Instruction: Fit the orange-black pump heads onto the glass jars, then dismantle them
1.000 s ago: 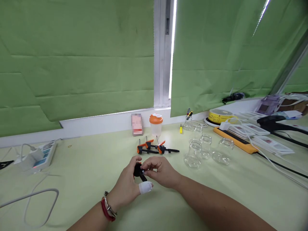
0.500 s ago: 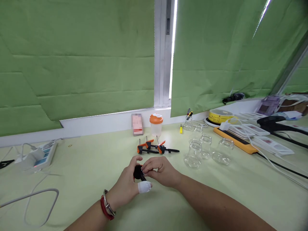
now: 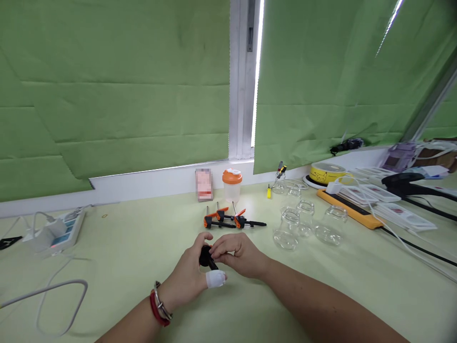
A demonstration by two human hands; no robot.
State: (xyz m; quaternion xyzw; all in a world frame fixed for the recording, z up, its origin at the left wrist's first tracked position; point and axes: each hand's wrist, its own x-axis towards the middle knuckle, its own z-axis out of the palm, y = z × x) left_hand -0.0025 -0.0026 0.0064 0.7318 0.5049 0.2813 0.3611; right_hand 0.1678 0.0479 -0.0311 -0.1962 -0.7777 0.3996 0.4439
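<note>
My left hand [image 3: 191, 269], its thumb wrapped in white tape, curls around a small black piece with a touch of orange [image 3: 206, 256]. From the right, my right hand [image 3: 241, 255] pinches at the same piece with fingertips and thumb pressed together. The fingers hide much of it, and a short black stem points down between the hands. Just beyond lie three black-and-orange lever pieces with thin metal rods [image 3: 224, 218]. They look similar in colour to the held one.
Several clear glass jars [image 3: 287, 231] stand to the right. An orange-lidded cup [image 3: 232, 186] is by the wall, with a yellow small tube [image 3: 269, 192] nearby. An orange power strip [image 3: 352, 209] lies right; a white power strip [image 3: 67, 232] and cables are left.
Both hands keep nearly the same grip on the black piece. The view has shifted very slightly; the other things lie as before.
</note>
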